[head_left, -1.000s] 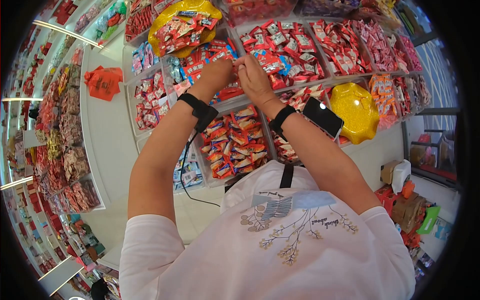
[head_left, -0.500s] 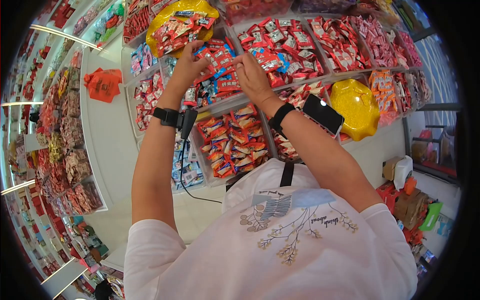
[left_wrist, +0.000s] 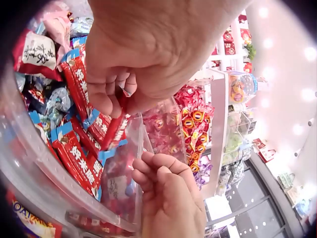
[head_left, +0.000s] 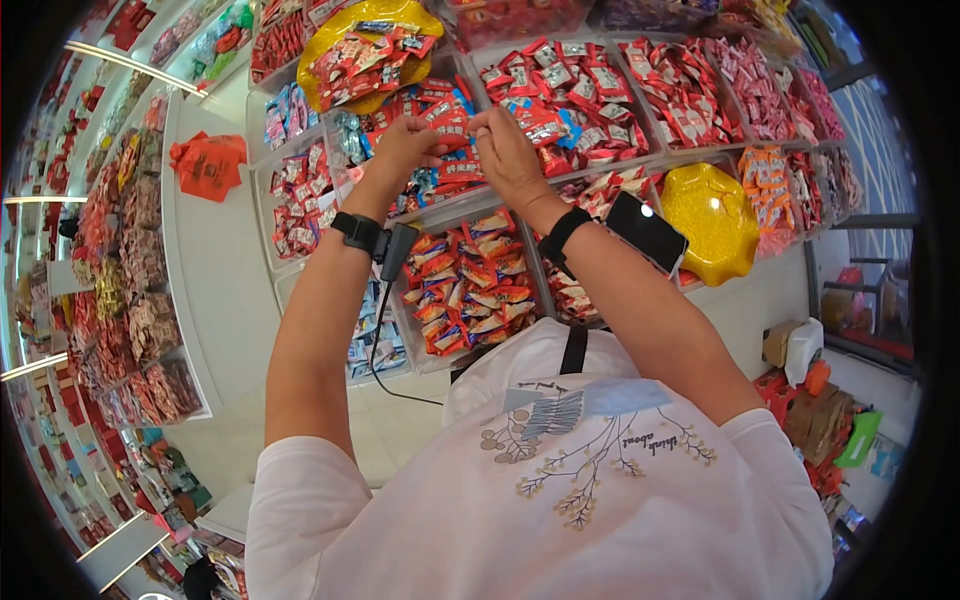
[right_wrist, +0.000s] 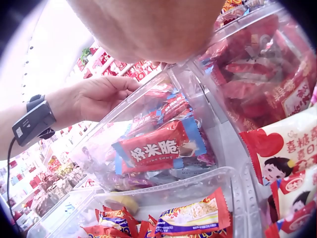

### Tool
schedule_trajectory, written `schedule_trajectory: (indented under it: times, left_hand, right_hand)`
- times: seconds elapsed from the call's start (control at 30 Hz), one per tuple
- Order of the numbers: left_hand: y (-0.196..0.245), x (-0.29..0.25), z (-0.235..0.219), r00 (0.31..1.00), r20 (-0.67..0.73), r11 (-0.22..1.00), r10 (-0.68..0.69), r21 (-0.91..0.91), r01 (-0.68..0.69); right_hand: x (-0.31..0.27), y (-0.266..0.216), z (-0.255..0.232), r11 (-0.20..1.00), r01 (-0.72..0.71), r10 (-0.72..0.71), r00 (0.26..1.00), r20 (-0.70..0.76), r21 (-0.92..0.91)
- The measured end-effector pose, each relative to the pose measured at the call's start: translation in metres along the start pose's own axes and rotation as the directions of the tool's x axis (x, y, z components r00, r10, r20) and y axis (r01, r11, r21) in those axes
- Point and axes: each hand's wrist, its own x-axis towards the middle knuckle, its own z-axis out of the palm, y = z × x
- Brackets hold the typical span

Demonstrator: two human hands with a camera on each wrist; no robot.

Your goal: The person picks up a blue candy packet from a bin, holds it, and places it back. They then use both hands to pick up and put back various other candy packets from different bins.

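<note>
My left hand (head_left: 403, 152) is over a clear bin (right_wrist: 218, 181) of red snack packets with blue ends (right_wrist: 156, 148). In the left wrist view its fingers curl in, and thumb and fingertips pinch a red snack packet (left_wrist: 117, 130) just above the others. My right hand (head_left: 510, 162) hovers to its right, by the divider between two bins. Its fingers are loosely bent with the thumb close to them, and nothing shows between them in the left wrist view.
A yellow scalloped plate (head_left: 318, 68) heaped with red packets rests on the back bins. Another yellow plate (head_left: 710, 225) and a phone (head_left: 646, 232) lie on the bins at right. Nearer me is a bin of orange-red packets (head_left: 470, 285). A red bag (head_left: 208, 165) lies on the left counter.
My left hand parted from the right hand, reached left and forward over the bin with spread fingers, then came back partway toward the right hand, fingers curled. My right hand stayed nearly still.
</note>
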Motion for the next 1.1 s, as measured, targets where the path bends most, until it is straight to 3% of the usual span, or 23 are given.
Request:
schedule_trajectory:
  times: [0.1, 0.2, 0.3, 0.4, 0.5, 0.6, 0.7, 0.9, 1.0, 1.1]
  left_hand:
    - [-0.004, -0.001, 0.002, 1.000, -0.005, 0.915, 0.021, 0.403, -0.018]
    - [-0.015, 0.004, -0.002, 0.974, 0.027, 0.675, 0.225, 0.717, -0.176]
    - [-0.012, -0.001, 0.000, 0.932, 0.072, 0.485, 0.354, 0.838, -0.249]
    - [-0.014, -0.004, 0.002, 0.905, 0.032, 0.416, 0.425, 0.881, -0.227]
    - [-0.010, -0.008, 0.001, 0.893, 0.110, 0.392, 0.437, 0.870, -0.299]
    - [-0.008, -0.019, 0.008, 0.905, 0.231, 0.438, 0.356, 0.814, -0.380]
    - [-0.007, -0.025, 0.011, 0.894, 0.341, 0.402, 0.290, 0.804, -0.438]
    - [0.000, -0.030, 0.015, 0.877, 0.391, 0.314, 0.278, 0.826, -0.468]
    - [0.012, -0.043, 0.021, 0.898, 0.288, 0.477, 0.334, 0.770, -0.424]
    - [0.015, -0.069, 0.030, 0.908, 0.214, 0.551, 0.360, 0.736, -0.392]
  right_hand:
    - [0.001, 0.002, 0.001, 1.000, 0.001, -0.001, 1.000, -0.003, 0.010]
    - [0.000, 0.002, 0.001, 1.000, 0.021, -0.021, 1.000, -0.014, 0.003]
    - [0.000, 0.001, 0.000, 1.000, 0.017, -0.017, 1.000, -0.008, -0.002]
    - [0.001, 0.000, 0.000, 1.000, 0.018, -0.018, 1.000, -0.006, -0.001]
    - [0.000, 0.001, 0.000, 1.000, 0.026, -0.026, 1.000, -0.008, 0.002]
    - [0.000, 0.001, 0.001, 0.999, 0.034, -0.034, 0.999, -0.014, -0.001]
    - [0.000, 0.003, 0.001, 0.999, 0.040, -0.040, 0.999, -0.020, 0.003]
    - [0.002, 0.004, 0.002, 0.999, 0.053, -0.053, 0.998, -0.025, 0.004]
    - [0.001, 0.008, 0.003, 0.995, 0.103, -0.103, 0.994, -0.047, -0.001]
    - [0.001, 0.011, 0.003, 0.994, 0.108, -0.106, 0.993, -0.061, 0.034]
